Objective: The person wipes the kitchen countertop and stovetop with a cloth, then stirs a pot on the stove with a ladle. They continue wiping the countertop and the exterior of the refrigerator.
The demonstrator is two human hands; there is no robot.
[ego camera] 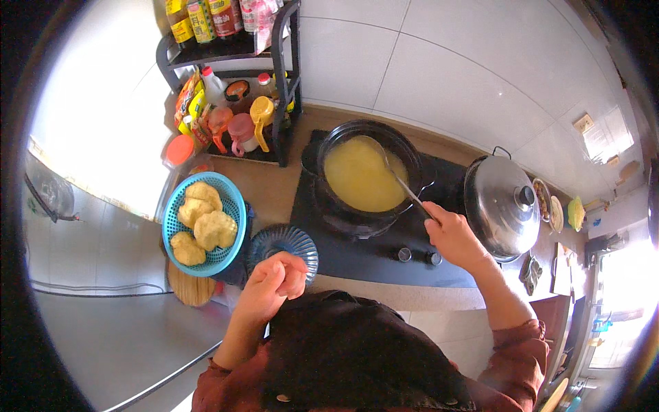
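My right hand [454, 236] grips the handle of a metal ladle [402, 184], whose bowl end lies in the yellow liquid [360, 180] inside a black pot [332, 193] on the stove's left side. My left hand [278, 278] has its fingers curled in front of my body, beside a ribbed blue glass lid or dish [298, 247]; whether it holds something small cannot be told. To its left, several pale yellow lumpy pieces of food [215, 229] rest in a blue plastic basket [239, 206].
A lidded metal pot [497, 206] stands right of the black pot. Behind the basket, a black rack [280, 62] holds bottles, jars and seasoning containers. Two stove knobs [404, 254] sit near the front edge. Plates [556, 213] and a cutting board [564, 268] lie far right.
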